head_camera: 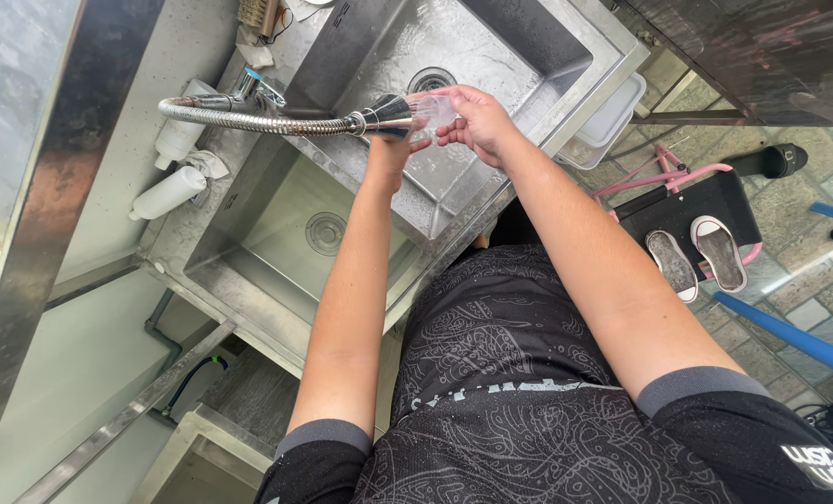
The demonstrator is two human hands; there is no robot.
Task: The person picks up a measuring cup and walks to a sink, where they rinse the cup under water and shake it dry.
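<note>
1. Two hands meet over the upper basin of a steel double sink (566, 89), so the runoff falls straight into it.
2. Left hand (390, 149) is closed around the sprayer (384, 119) at the end of a flexible metal hose (248, 119), gripping it just behind the nozzle and aiming the head sideways at the other hand.
3. Right hand (477, 121) has its fingers curled and pinching a small clear object (435, 112), held right in front of the nozzle so the spray hits it; what the object is cannot be told, it is see-through and blurred by water.
4. Hose runs from the tap (248, 89) at the sink's back edge, pulled out across the divider to reach the hands.
5. Upper drain (430, 79) sits just beyond the hands; lower basin drain (326, 233) is well apart, under the left forearm.
6. White bottles (169, 191) lie on the ledge beside the tap, out of the spray.
7. Slippers (696, 257) rest on a dark stool with a pink frame to the right, on paved floor, well apart from the sink.
</note>
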